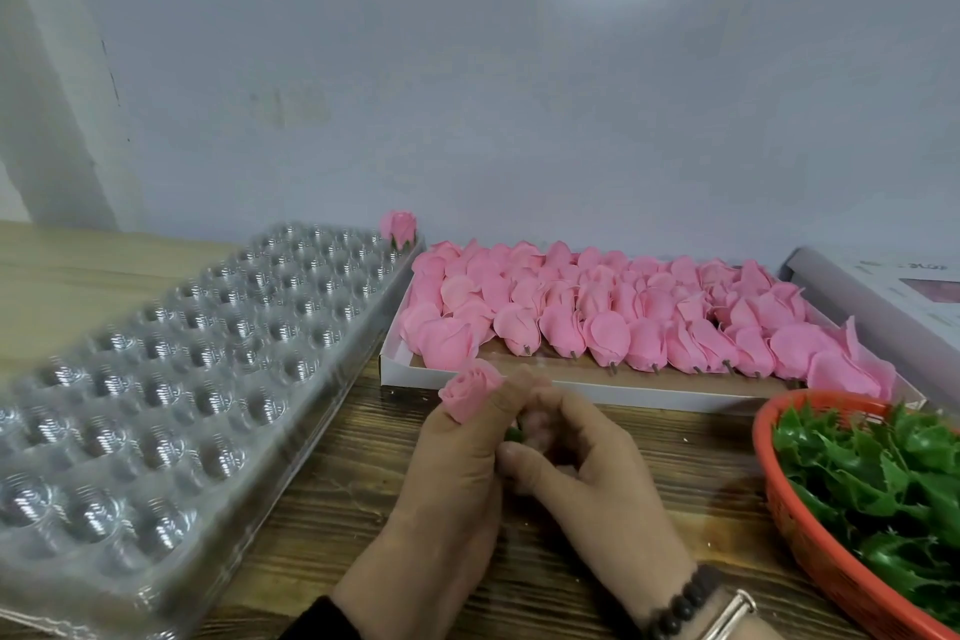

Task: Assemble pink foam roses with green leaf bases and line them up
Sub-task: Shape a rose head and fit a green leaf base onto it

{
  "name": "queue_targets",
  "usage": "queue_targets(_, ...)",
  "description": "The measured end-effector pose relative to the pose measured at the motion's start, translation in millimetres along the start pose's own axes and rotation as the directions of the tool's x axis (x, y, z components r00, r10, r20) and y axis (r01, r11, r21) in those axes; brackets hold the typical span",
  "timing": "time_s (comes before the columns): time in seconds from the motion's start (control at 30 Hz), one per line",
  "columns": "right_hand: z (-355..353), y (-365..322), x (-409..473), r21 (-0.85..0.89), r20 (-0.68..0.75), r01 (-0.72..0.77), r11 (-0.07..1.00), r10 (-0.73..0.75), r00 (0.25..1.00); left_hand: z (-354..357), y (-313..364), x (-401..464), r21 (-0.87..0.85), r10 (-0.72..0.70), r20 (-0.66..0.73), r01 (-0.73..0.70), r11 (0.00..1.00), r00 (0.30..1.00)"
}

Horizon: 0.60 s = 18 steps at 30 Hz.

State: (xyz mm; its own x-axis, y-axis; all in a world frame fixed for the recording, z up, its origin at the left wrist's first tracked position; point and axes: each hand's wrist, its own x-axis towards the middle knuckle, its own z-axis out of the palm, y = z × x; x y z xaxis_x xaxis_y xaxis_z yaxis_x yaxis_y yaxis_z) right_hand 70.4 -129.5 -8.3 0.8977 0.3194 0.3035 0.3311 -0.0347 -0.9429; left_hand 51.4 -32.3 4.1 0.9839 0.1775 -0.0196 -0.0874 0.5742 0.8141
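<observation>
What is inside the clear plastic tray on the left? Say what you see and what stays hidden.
The clear plastic tray holds one finished pink rose, standing in the far right corner pocket. The other visible pockets look empty. The tray's near left end runs out of frame, so those pockets cannot be checked.

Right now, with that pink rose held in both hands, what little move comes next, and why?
Probably pushing the green leaf base fully up the pink foam rose. The left hand grips the bud, the right hand pinches at its bottom, where only a sliver of green shows. Just one finished rose stands in the clear plastic tray.
</observation>
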Motion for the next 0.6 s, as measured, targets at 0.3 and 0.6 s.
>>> queue_targets(0.3, -9.7, -6.8, 0.5, -0.409, 0.084, 0.356, 0.840, -0.354, 0.931, -15.8, 1.3, 6.9, 0.606, 0.283, 0.200, -0.346, 0.716, 0.938)
queue_targets(0.6, -18.5, -6.4, 4.2, -0.363, 0.127, 0.225, 0.904, -0.192, 0.973, -26.6, -0.8, 10.6, 0.847, 0.271, 0.296, -0.383, 0.368, 0.916)
